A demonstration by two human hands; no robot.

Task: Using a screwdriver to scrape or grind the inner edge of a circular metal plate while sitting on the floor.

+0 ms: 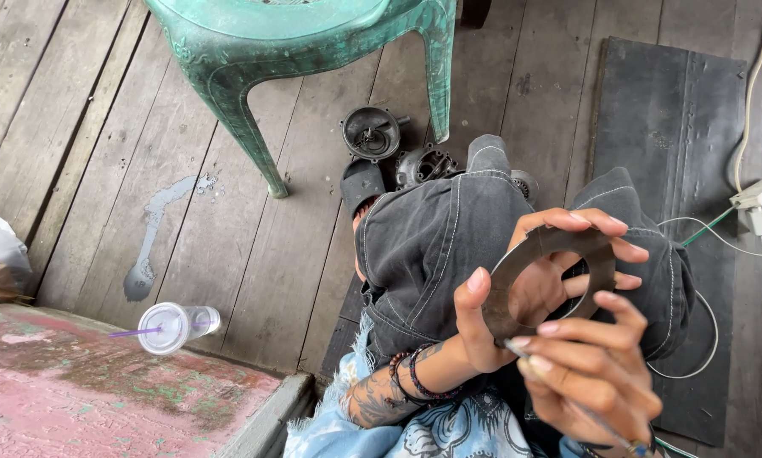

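Here: both hands working a flat ring gasket over the lap.
L hand is pinching gasket's rim w/ spread fingers; R hand is gripping thin tool, tip touching gasket's lower edge.

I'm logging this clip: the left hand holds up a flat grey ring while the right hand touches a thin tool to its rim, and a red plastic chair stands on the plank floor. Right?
Nearly. The head view shows the plastic chair is green, not red. The rest stands: the left hand holds the flat grey ring and the right hand touches a thin tool to its rim.
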